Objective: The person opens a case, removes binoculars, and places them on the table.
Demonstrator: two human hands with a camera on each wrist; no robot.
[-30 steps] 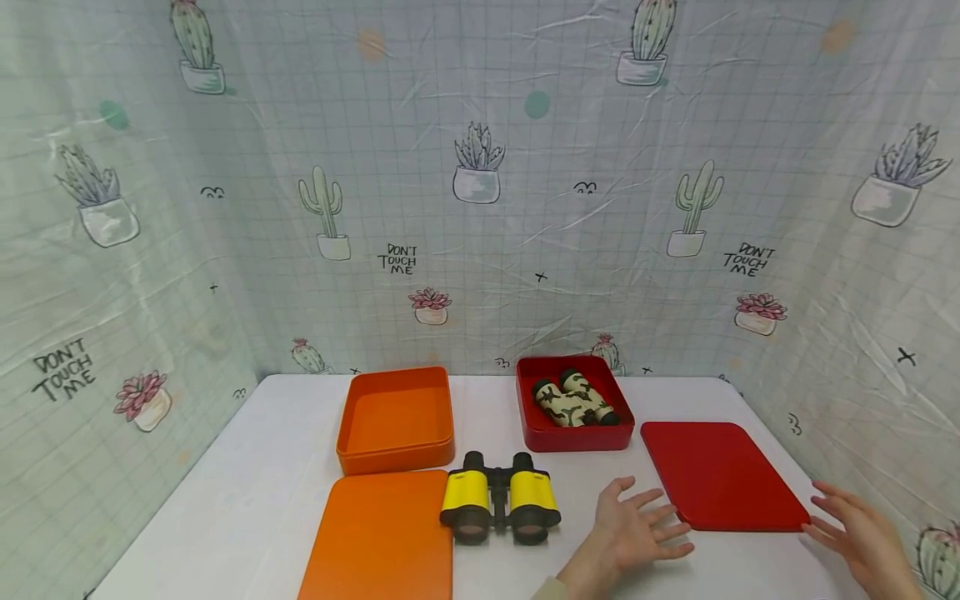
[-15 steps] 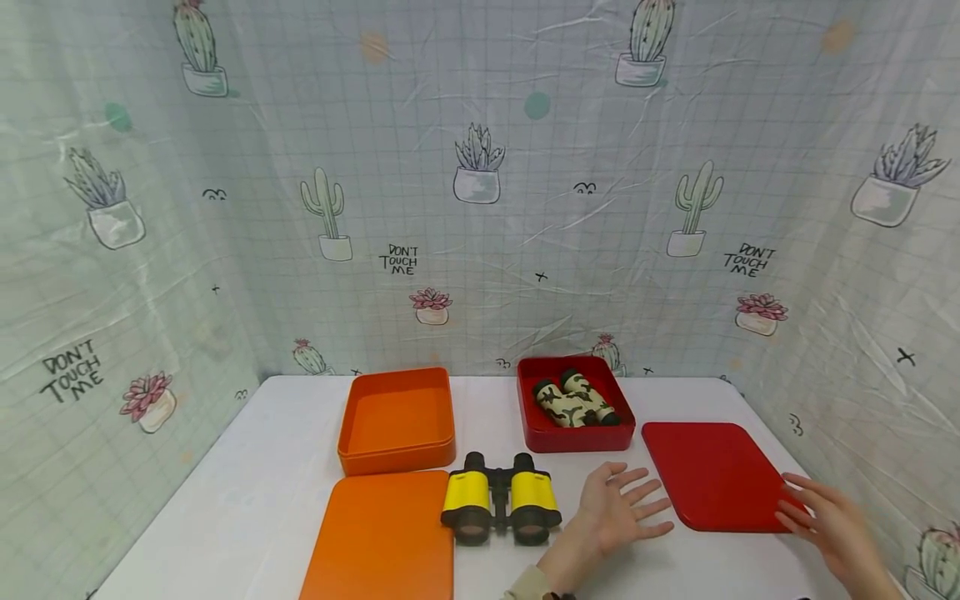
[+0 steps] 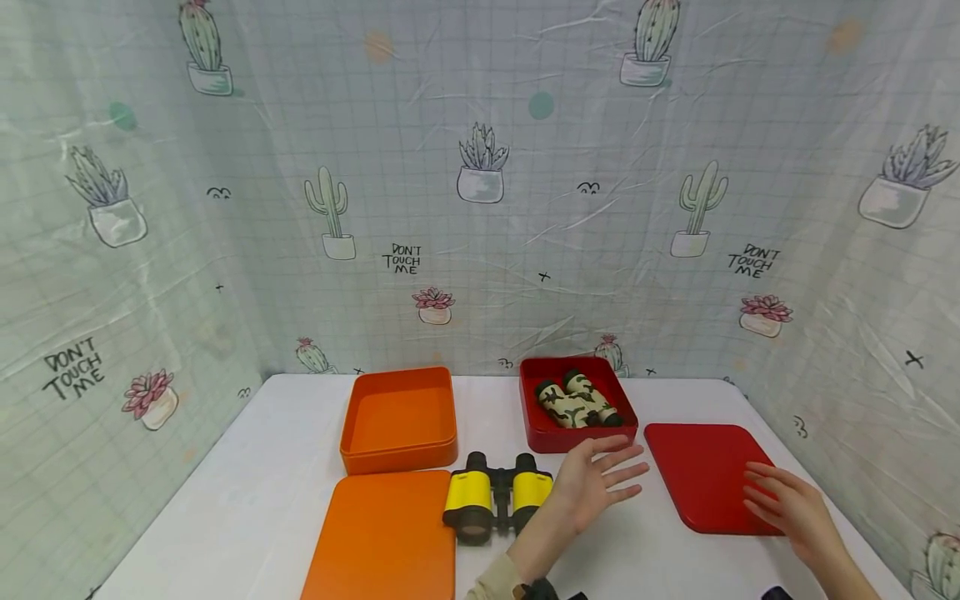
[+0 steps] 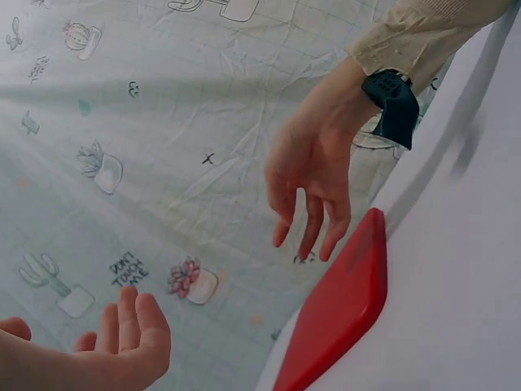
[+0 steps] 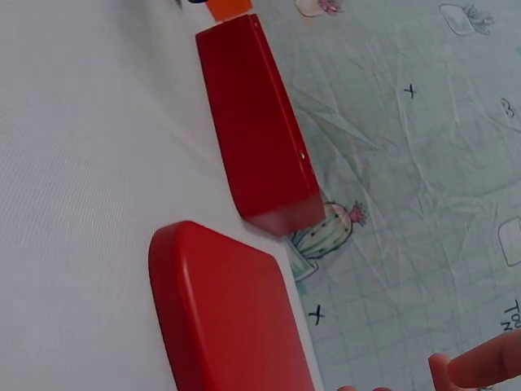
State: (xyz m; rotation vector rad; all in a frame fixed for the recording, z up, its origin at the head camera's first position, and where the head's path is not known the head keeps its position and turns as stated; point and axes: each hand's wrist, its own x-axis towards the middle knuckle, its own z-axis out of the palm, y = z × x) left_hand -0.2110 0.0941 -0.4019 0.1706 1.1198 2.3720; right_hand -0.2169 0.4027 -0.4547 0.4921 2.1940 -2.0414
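Observation:
In the head view, my left hand [image 3: 592, 483] hovers with fingers spread in front of the red box [image 3: 551, 442], holding nothing. Camouflage-patterned binoculars [image 3: 573, 407] lie inside that box. Yellow and black binoculars [image 3: 471, 500] stand on the table, partly covered by my left forearm. My right hand [image 3: 791, 508] hangs over the right part of the red lid [image 3: 705, 475], fingers loosely extended, with nothing in them. The left wrist view shows this right hand [image 4: 313, 171] apart from the lid [image 4: 342, 309]. Only a few fingertips of the right hand appear in the right wrist view.
An orange box [image 3: 401, 458] stands at the back left. Its orange lid [image 3: 382, 542] lies in front of it, beside the yellow binoculars. A cactus-print curtain [image 3: 480, 283] encloses the white table [image 3: 210, 508] at the back and sides.
Both hands have moved left and slightly away from me. The left arm now covers part of the yellow binoculars. The boxes and lids have stayed put.

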